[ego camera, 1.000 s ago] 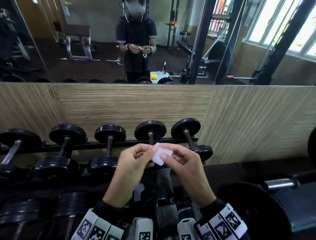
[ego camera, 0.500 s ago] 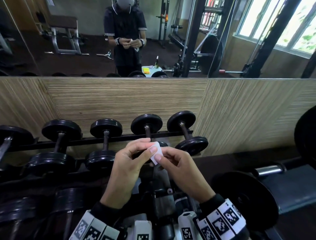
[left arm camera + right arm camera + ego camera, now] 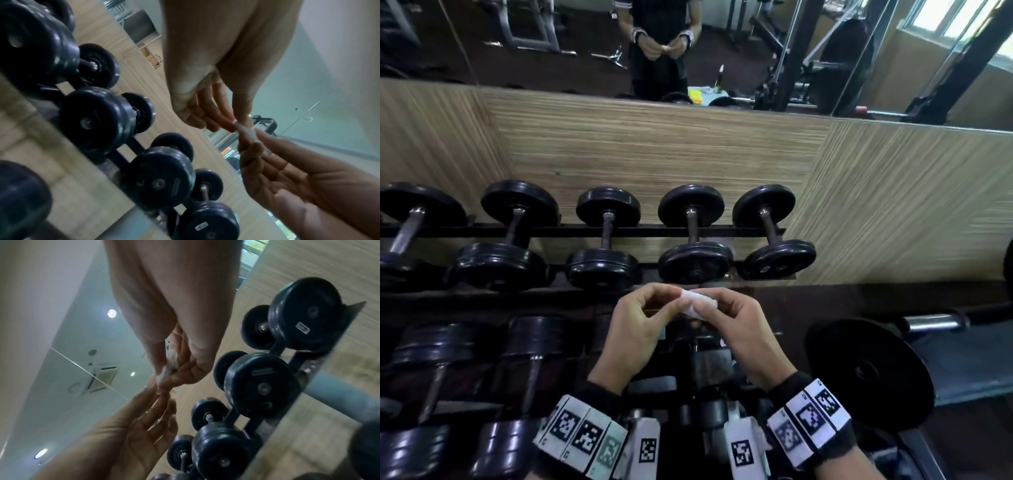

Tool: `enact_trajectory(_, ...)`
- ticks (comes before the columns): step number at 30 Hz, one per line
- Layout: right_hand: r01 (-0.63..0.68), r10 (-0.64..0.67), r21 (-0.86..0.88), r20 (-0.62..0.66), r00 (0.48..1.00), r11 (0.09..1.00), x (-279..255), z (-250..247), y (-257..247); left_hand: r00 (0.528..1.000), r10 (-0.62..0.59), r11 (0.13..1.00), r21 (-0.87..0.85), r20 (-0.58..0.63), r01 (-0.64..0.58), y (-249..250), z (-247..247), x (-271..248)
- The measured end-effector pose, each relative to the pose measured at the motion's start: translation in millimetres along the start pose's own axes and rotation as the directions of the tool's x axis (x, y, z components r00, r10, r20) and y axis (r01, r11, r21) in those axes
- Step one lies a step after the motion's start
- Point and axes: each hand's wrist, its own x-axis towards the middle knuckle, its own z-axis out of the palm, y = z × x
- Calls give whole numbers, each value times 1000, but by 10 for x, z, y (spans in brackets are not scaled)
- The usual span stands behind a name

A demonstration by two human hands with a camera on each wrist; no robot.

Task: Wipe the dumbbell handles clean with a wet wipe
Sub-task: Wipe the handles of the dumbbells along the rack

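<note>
Hands' grip, left and right, pinching wet wipe above dumbbells

I see a black rack against the wood-panelled wall, its upper rail carrying five black dumbbells side by side, each lying front to back with one head behind the rail and the other toward me. On my lower tier more dumbbells lie in a row, dim and partly blurred. To the right, a weight plate lies beside a chrome bar end.
</note>
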Motion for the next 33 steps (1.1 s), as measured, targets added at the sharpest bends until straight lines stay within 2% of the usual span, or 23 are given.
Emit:
enact_trajectory(5, -182, 175, -87, -84, 981, 979, 28, -271, 620, 984, -169, 968, 179, -49, 176, -737, 59, -38)
enact_trajectory(8, -330, 304, -175, -162, 939, 927, -3, -608, 1092, 955, -276, 900, 319, -106, 295, -1226, 56, -117)
enact_trajectory(11, -429, 392, -269, -181, 902, 862, -29, -936, 1557, 928, -347, 820, 437, -134, 369, -1748, 54, -272)
enact_trajectory(14, -444, 425, -435, -146, 893, 784, 67, -1208, 2062, 894, -413, 692, 579, -171, 431, -2328, 33, -375)
enact_trajectory(17, -436, 467, -596, -114, 877, 674, 216, -1385, 2637, 856, -470, 500, 734, -216, 460, -2835, 20, -412)
enact_trajectory(21, -418, 531, -695, -62, 845, 584, 443, -1456, 3395, 847, -479, 271, 879, -230, 392, -3440, -51, -463)
enact_trajectory(23, -392, 523, -719, -46, 851, 574, 579, -1449, 3723, 857, -464, 224, 907, -222, 356, -3658, -55, -488)
enact_trajectory(26, -387, 601, -773, -10, 800, 503, 729, -1427, 4154, 893, -374, 145, 935, -251, 323, -3848, 50, -518)
enact_trajectory(29, -314, 637, -832, 60, 769, 457, 835, -1384, 4446, 897, -244, 154, 899, -369, 411, -3828, 165, -526)
enact_trajectory(32, -345, 684, -797, 114, 720, 496, 892, -1305, 4520, 906, -170, 167, 894, -388, 415, -3798, 199, -551)
enact_trajectory(33, -354, 684, -781, 125, 718, 515, 888, -1293, 4534, 909, -161, 174, 896, -384, 409, -3799, 194, -557)
